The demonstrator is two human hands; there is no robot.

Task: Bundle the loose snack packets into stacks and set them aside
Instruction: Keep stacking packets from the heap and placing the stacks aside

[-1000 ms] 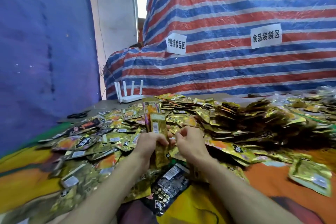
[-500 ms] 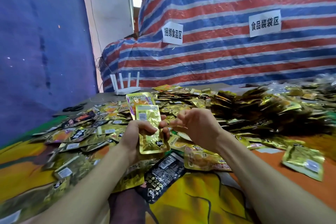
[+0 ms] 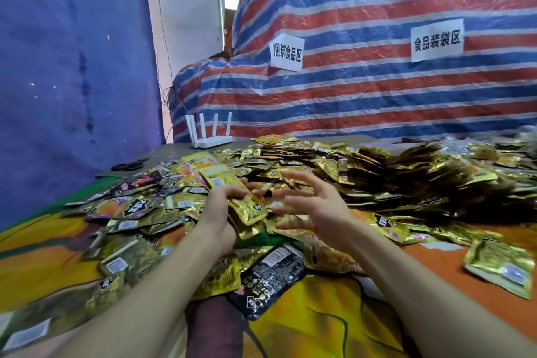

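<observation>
Left hand (image 3: 218,213) grips packets (image 3: 225,182) — tops far-left; tilted.

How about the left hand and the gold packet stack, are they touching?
Touching. Head view shows the left hand curled around the gold packet stack.

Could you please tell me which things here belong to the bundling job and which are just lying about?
Job: gold packets gripped by the left hand; the open right hand; the loose packet pile.
Lying about: white router; paper signs; striped tarp.
</observation>
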